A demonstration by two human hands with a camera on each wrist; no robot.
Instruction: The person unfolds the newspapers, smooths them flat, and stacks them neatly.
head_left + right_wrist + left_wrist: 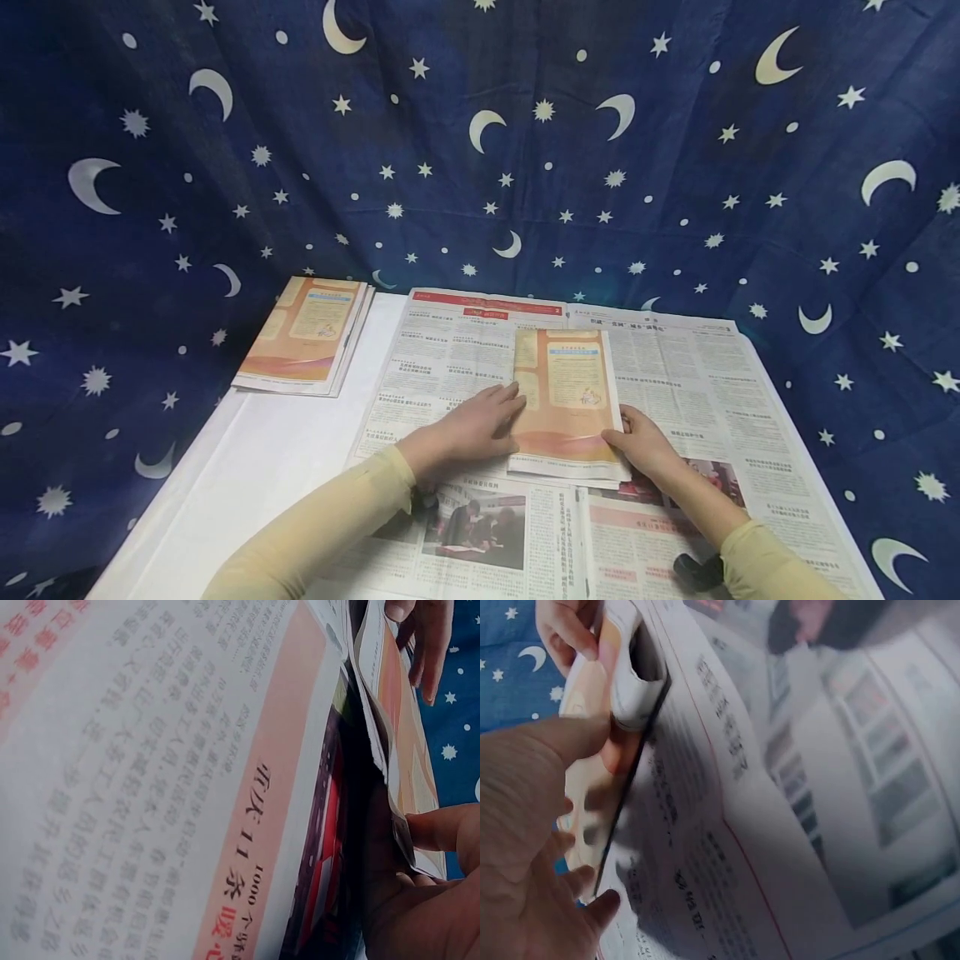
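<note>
A folded newspaper (566, 408) with an orange printed face lies on the spread newspaper, toward its middle. At its left edge is my left hand (483, 423); the thumb and fingers are spread and fairly straight along that side, as the left wrist view shows. My right hand (647, 442) pinches the lower right edge, thumb on the orange face and the other fingers underneath. In the right wrist view the layered edge of the folded newspaper (401, 727) lifts a little where the right thumb (435, 829) presses it.
Spread newspaper sheets (442, 367) cover much of the white table (300, 450). A stack of similar folded newspapers (300, 333) sits at the back left. Behind the table hangs a dark blue curtain (450, 275) with moons and stars.
</note>
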